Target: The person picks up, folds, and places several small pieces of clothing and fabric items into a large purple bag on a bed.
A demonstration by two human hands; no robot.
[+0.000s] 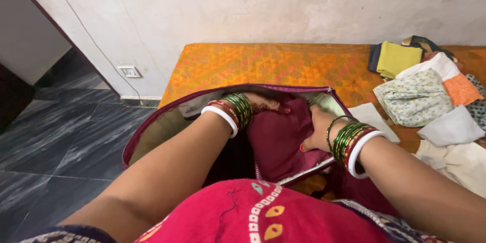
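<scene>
Pressing a folded maroon cloth down into an open storage bag is the step judged to be in hand. The bag sits at the near edge of a bed with an orange patterned cover; its maroon-trimmed zip rim stands open, and the cloth lies inside it, toward the right half.

Left hand: reaches into the far side of the bag, palm down, fingers laid flat on the cloth's far edge. It is open, not clenched. Right hand: rests on the cloth's right edge with fingers curled over it; whether it grips the fabric or merely presses cannot be told.

Orientation: the cloth's long axis runs roughly from the near side to the far side of the bag, tilted slightly leftward at the near end. The bag's long axis runs left to right, along the bed edge.

As a judgement, the next move calls for even downward pressure from both hands so the fold stays square, and a clear rim.

Nearby: a pile of folded clothes lies on the bed to the right, well apart from the bag.
</scene>
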